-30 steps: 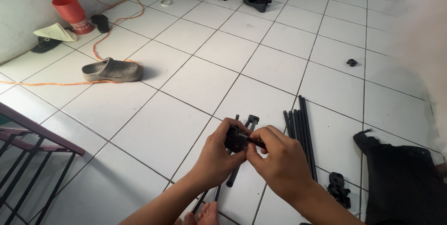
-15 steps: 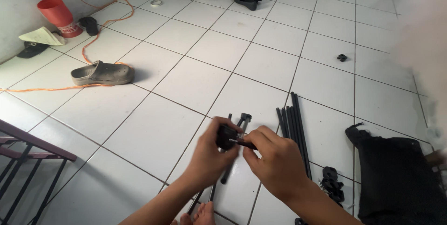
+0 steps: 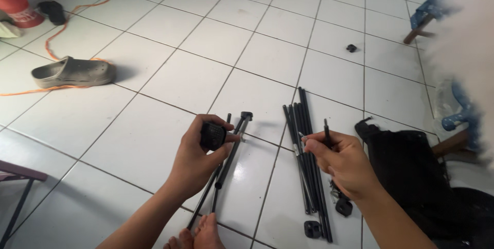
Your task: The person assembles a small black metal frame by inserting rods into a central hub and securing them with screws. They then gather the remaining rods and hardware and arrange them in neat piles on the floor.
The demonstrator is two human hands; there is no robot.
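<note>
My left hand (image 3: pixel 198 159) grips a small black plastic knob-like part (image 3: pixel 212 135) above the white tiled floor. Beneath it lie two thin black rods (image 3: pixel 226 161), one ending in a black clamp head. My right hand (image 3: pixel 342 161) pinches a short thin black pin (image 3: pixel 326 131) upright between thumb and fingers. It hovers just right of a bundle of several long black rods (image 3: pixel 303 146) lying on the tiles. The two hands are apart.
A black fabric bag (image 3: pixel 411 172) lies at the right. Small black fittings (image 3: pixel 342 207) sit by the rod bundle. A grey clog (image 3: pixel 74 72), an orange cord (image 3: pixel 56 38), a red bucket (image 3: pixel 15 3) and a small black piece (image 3: pixel 351 48) are farther off. My toes (image 3: pixel 198 236) show at the bottom.
The hands were together on the black part; now they have separated. The right hand has drawn away to the right holding the thin pin, while the left keeps the knob.
</note>
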